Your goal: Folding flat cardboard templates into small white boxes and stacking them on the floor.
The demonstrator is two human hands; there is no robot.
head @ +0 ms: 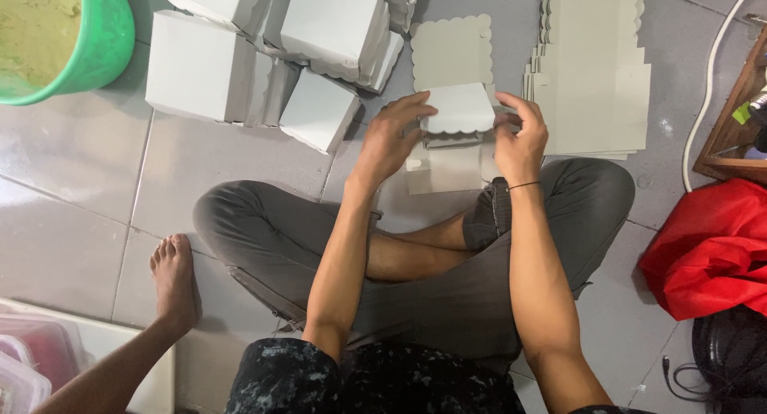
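I sit cross-legged on a tiled floor. My left hand [391, 138] and my right hand [519, 138] both grip a white cardboard box blank [457, 110] with scalloped edges, partly folded, held just above my knees. The left fingers press on its upper left flap, the right fingers curl over its right side. A flat scalloped flap [451, 50] extends beyond it on the floor.
Several folded white boxes [264, 54] are piled at the upper left. A stack of flat blanks [591, 70] lies at the upper right. A green bucket [96, 54] stands top left, red cloth [711, 246] at right, another person's foot [172, 278] at lower left.
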